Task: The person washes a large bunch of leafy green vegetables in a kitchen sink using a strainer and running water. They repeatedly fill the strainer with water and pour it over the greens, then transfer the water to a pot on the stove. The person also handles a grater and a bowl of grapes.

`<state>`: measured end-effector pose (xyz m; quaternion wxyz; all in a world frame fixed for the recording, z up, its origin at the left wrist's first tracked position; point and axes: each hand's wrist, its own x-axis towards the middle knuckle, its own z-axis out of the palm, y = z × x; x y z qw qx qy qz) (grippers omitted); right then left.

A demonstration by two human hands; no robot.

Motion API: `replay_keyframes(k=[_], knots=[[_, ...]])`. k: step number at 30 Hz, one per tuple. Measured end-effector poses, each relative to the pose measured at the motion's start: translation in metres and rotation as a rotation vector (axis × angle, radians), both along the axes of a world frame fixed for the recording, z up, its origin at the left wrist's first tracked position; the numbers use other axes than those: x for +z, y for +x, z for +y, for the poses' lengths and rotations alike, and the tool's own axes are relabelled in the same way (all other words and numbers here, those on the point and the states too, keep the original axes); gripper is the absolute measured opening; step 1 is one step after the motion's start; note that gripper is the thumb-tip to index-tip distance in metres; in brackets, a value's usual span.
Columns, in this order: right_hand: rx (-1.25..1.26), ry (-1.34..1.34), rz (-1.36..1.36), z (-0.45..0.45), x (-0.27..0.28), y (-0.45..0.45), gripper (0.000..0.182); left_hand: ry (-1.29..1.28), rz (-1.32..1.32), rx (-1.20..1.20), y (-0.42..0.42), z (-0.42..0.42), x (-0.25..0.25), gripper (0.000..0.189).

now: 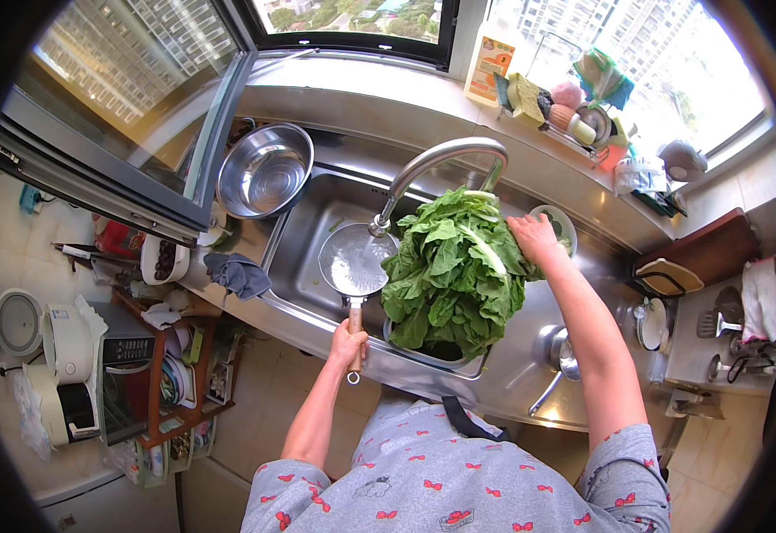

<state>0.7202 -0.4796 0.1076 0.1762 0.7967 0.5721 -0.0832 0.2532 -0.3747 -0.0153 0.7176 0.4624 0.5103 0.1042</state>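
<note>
My left hand (348, 346) grips the wooden handle of a small metal saucepan (359, 260). The pan is held level over the left basin of a stainless steel double sink (301, 240), under the gooseneck faucet (448, 150). Water runs from the spout into the pan and ripples its surface. A large heap of leafy greens (458, 273) with pale stems rises over the right basin and hides most of it. Against the far right side of the heap lies my right hand (533, 238), beside a white bowl (568, 230) with something green inside. Its thumb is hidden, so its grip is unclear.
A steel basin (265, 170) sits tilted at the sink's back left, below an open window sash (195, 133). A grey cloth (238, 274) hangs at the left edge. To the right stand a small metal pot (554, 346) and cutting boards (701, 246). Sponges (526, 100) crowd the sill rack.
</note>
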Motion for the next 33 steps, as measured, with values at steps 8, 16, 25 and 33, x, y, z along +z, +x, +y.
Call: replay_keyframes(k=[8,16,25,33], knots=[[-0.076,0.041,0.057,-0.011,-0.001,-0.001,0.043,-0.017,0.015,-0.022,0.002,0.001,0.009,0.028],[-0.133,0.025,0.114,-0.008,0.004,-0.007,0.052,-0.013,-0.023,0.015,0.000,0.002,-0.003,0.030],[-0.176,0.067,0.158,-0.011,-0.007,-0.003,0.060,-0.002,-0.043,0.046,0.002,0.007,-0.005,0.026],[-0.188,0.067,0.191,-0.010,0.000,-0.007,0.063,0.014,-0.050,0.037,0.000,0.011,-0.006,0.025]])
